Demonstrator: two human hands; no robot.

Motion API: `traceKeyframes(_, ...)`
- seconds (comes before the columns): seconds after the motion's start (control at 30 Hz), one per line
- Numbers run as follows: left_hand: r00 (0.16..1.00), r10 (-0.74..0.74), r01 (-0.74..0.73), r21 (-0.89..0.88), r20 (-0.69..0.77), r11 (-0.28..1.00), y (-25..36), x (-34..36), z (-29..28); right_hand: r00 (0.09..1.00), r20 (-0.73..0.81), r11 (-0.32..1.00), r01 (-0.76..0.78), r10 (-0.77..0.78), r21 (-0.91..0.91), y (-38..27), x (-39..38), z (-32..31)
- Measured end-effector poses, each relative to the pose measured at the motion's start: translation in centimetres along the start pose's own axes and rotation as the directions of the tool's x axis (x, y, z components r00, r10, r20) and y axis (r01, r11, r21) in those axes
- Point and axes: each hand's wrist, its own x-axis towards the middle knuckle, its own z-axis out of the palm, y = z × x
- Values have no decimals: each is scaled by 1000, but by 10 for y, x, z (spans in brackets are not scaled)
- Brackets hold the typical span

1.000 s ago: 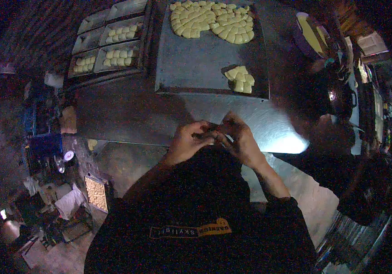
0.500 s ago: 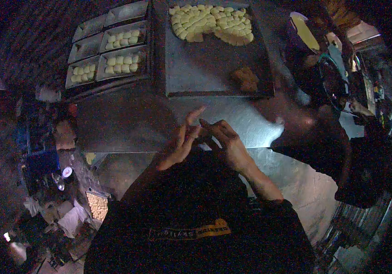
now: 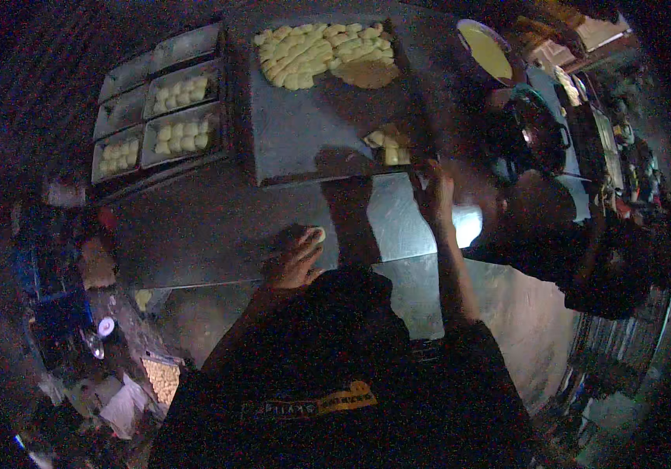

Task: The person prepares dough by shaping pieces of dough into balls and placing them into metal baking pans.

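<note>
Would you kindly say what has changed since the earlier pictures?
The right hand has moved forward and right from the left hand, toward the small dough cluster on the tray. The left hand is now palm down over the table, a pale dough piece showing at its fingertips. The dough-filled tins look unchanged.

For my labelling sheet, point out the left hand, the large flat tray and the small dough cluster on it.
Left hand (image 3: 295, 264), head view: back of the hand.
Large flat tray (image 3: 287, 134), head view: bare left part.
Small dough cluster (image 3: 391, 148), head view: middle pieces.
</note>
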Motion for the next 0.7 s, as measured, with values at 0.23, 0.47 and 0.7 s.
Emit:
traceKeyframes(0.23,968,-241,250,-157,75,955,59,92,-61,881,423,949,289,-211,-128,87,75,43)
traceKeyframes(0.47,994,-100,101,12,-44,995,35,224,17,822,407,894,447,-399,-25,106,92,88)
traceKeyframes(0.7,938,-281,281,30,203,959,5,255,48,830,554,835,-263,-60,483,63,66,-71)
